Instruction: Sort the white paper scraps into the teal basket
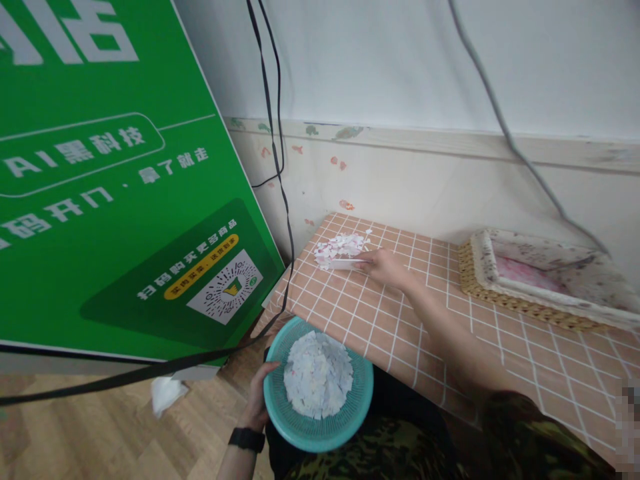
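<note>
"Two hands at work: what do they grip?"

"Left hand is closed on the rim of a teal basket, thumb over the edge. Right hand is closed on a thin white piece at the checked tabletop."

"How do the contents look?"

"The heap of scraps is domed in the middle of the basket, small flat bits, whitish with a faint blue cast. The basket itself is round, with fine slots, held just below the table edge. More loose scraps, white with pink marks, lie on the tabletop against the white piece."

"Any writing?"

"On the green panel, yes: 'AI黑科技', then '拿了就走', and lower, '扫码购买更多商品' above a round code. The big top lettering is cut off."
</note>
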Available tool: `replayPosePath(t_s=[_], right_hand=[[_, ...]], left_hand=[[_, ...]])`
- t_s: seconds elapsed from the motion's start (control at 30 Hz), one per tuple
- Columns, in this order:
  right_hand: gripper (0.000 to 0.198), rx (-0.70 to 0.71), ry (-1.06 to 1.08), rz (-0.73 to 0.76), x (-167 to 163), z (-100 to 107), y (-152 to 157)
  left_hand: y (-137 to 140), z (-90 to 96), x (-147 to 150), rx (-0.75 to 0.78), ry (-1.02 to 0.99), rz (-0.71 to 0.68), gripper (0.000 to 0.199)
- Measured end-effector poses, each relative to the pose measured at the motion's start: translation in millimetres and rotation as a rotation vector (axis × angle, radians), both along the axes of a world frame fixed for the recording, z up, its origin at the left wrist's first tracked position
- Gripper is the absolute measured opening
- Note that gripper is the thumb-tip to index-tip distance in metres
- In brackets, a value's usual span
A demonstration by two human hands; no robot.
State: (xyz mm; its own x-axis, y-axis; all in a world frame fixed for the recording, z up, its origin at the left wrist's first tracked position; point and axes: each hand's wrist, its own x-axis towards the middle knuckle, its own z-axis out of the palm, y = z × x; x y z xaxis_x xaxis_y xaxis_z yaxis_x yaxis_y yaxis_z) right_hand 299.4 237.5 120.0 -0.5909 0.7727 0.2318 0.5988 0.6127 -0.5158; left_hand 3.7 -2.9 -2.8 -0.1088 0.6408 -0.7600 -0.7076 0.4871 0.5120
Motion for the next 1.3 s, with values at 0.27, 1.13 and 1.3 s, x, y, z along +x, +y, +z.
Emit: replayPosePath(t_s=[0.27,1.13,1.3], right_hand=[[0.023,0.040,-0.038,-0.003,-3,-1,-2],[0.024,0.146,-0.144,0.070,-17,15,0],[0.026,0.125,-0.248,0.165,-23,31,18]], left_hand=[[0,0.0,1,-0.002,-0.018,-0.016,0.010],[-4,-12.2,-4,0.057,-0.060,-0.036,0.016],[-3,-9.3,-3,0.045,-0.041,-0.016,0.011]])
